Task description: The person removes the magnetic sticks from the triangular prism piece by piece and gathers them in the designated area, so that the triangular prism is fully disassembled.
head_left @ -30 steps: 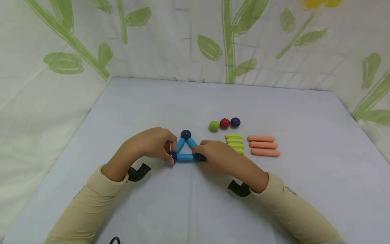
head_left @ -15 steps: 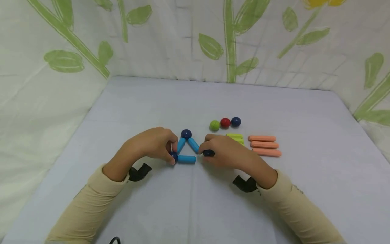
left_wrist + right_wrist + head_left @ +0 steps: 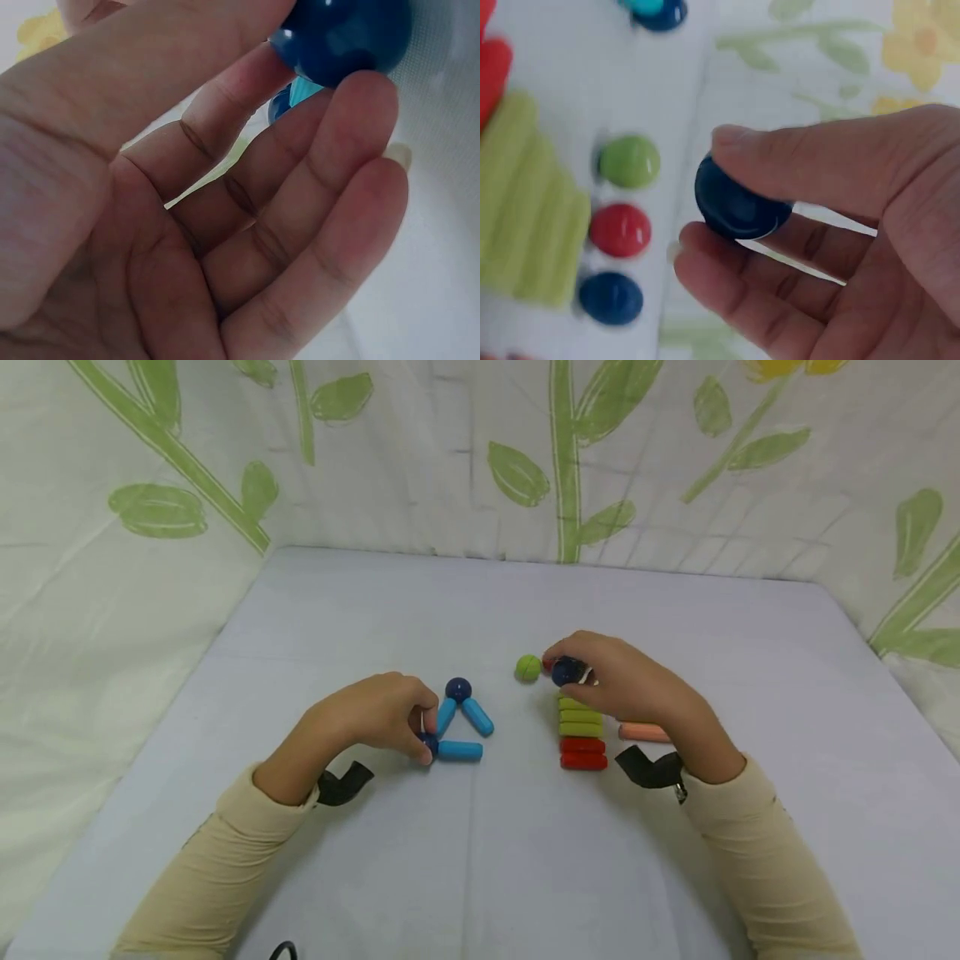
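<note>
In the head view my left hand [image 3: 375,714] pinches a dark blue ball [image 3: 430,743] low on the table; the left wrist view shows fingertips against that ball [image 3: 345,37]. A light blue rod [image 3: 460,750] extends rightward from it. Two more blue rods [image 3: 477,717] splay down from another dark blue ball [image 3: 458,690]. Further right, my right hand [image 3: 626,681] holds a loose dark blue ball [image 3: 567,671] between thumb and fingers, raised over the ball row. The right wrist view shows this held ball [image 3: 731,199] with no rod on it.
A green ball [image 3: 630,161], a red ball [image 3: 620,230] and a blue ball [image 3: 611,298] lie in a row. Nearer are yellow-green rods [image 3: 581,717] and red rods [image 3: 583,753]. An orange rod [image 3: 643,732] shows beside the right wrist. A flower-patterned cloth [image 3: 435,485] hangs behind the table.
My right hand has pulled the dark blue ball off the triangle's right corner and carried it right and away to the ball row. The left hand has stayed in place.
</note>
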{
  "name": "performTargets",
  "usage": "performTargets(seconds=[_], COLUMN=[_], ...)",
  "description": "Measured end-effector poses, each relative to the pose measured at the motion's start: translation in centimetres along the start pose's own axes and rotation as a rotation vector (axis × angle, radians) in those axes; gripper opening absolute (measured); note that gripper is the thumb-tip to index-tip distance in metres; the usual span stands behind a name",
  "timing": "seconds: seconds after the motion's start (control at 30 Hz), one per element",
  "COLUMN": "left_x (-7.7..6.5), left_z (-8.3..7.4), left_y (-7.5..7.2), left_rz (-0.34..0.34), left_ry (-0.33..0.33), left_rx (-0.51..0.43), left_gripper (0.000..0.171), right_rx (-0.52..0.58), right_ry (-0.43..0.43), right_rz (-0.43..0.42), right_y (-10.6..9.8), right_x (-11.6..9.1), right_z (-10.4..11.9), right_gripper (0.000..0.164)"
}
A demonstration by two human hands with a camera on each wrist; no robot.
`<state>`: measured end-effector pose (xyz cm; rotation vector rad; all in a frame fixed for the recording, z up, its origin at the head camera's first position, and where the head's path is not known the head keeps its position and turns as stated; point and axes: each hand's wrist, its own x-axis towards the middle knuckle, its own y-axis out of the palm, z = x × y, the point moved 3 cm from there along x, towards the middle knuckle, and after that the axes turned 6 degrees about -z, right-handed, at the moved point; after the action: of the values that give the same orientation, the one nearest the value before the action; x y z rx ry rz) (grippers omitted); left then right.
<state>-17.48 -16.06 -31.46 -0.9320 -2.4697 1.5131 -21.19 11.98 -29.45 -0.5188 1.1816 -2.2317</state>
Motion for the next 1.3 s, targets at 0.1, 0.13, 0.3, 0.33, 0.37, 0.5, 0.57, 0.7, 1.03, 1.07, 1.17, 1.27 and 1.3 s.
performTargets(seconds=[0.1, 0.13, 0.3, 0.33, 0.37, 0.5, 0.57, 0.7, 1.03, 1.07, 1.17, 1.27, 1.3], left_x=[0.0, 0.0, 0.0, -0.1, -0.1, -0.3, -0.3, -0.3, -0.4, -0.4, -0.4, -0.4, -0.4], left_z=[0.0, 0.0, -0.1, -0.1, -0.1, -0.2, -0.2, -0.2, -0.2, -0.2, -0.3, -0.2, -0.2], left_y=[0.0, 0.0, -0.1, -0.1, -0.1, -0.2, -0.2, -0.2, -0.1, -0.1, -0.2, -0.1, -0.1], left_rz=[0.001, 0.001, -0.001, -0.001, -0.001, 0.004, 0.005, 0.008, 0.017, 0.018, 0.02, 0.021, 0.022], left_ry=[-0.003, -0.005, 0.0, 0.002, 0.006, 0.013, 0.015, 0.018, 0.026, 0.028, 0.034, 0.035, 0.034], left_rx=[0.002, 0.003, 0.012, 0.017, 0.02, 0.026, 0.021, 0.019, 0.019, 0.021, 0.024, 0.023, 0.022], left_gripper=[0.024, 0.024, 0.024, 0.024, 0.023, 0.021, 0.021, 0.021, 0.022, 0.022, 0.022, 0.023, 0.023], right_rx=[-0.013, -0.018, -0.066, -0.083, -0.098, -0.141, -0.141, -0.128, -0.122, -0.121, -0.112, -0.106, -0.105], right_ry=[0.073, 0.088, 0.116, 0.125, 0.139, 0.21, 0.24, 0.28, 0.354, 0.357, 0.369, 0.376, 0.375], right_rz=[-0.036, -0.047, -0.101, -0.107, -0.112, -0.108, -0.106, -0.105, -0.082, -0.081, -0.075, -0.072, -0.07], right_y=[-1.1, -1.4, -2.4, -2.5, -2.5, -2.5, -2.3, -1.8, -1.1, -1.0, -1.1, -1.2, -1.2], right_x=[-0.3, -0.4, -0.6, -0.6, -0.6, -0.5, -0.4, -0.3, 0.0, 0.0, 0.0, -0.1, -0.1], right_z=[-1.3, -1.7, -3.7, -4.1, -4.6, -6.2, -6.9, -7.9, -9.0, -9.0, -9.0, -9.0, -8.9], right_gripper=[0.036, 0.035, 0.034, 0.034, 0.035, 0.036, 0.036, 0.037, 0.039, 0.04, 0.042, 0.043, 0.043])
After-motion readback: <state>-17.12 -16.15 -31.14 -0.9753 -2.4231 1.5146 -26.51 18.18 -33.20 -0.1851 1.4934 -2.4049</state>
